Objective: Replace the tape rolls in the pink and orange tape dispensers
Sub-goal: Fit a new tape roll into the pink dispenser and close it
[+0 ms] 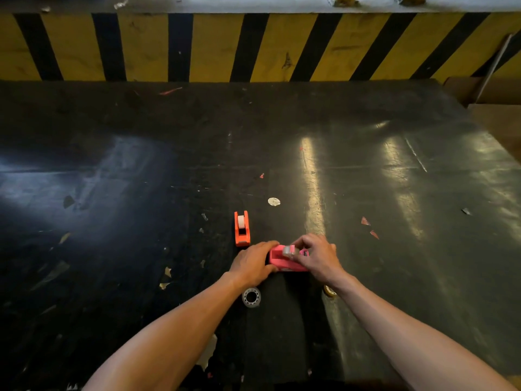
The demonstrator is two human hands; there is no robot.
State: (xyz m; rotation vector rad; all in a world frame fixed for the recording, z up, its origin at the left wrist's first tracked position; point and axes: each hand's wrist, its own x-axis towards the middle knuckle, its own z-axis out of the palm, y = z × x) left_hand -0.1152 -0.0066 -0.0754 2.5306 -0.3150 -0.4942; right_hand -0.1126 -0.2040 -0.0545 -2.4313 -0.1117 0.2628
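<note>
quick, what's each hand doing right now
Left hand: closed on the pink dispenser, steadying it.
Right hand: pinching the tape roll in it.

Bare forearms, sleeveless, ringless hands [253,263]

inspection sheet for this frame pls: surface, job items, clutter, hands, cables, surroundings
Surface: dark tabletop, scuffed, glare streaks.
Job's things: pink dispenser between both hands; orange dispenser apart, roll inside; clear tape roll lying flat; another roll partly hidden under right wrist.
Clutter: paper and tape scraps scattered; pale round sticker.
Hands: left hand steadies the pink dispenser; right hand pinches the roll at its top.
Cables: nothing seen.
Surroundings: yellow-black striped barrier; cardboard at right.
</note>
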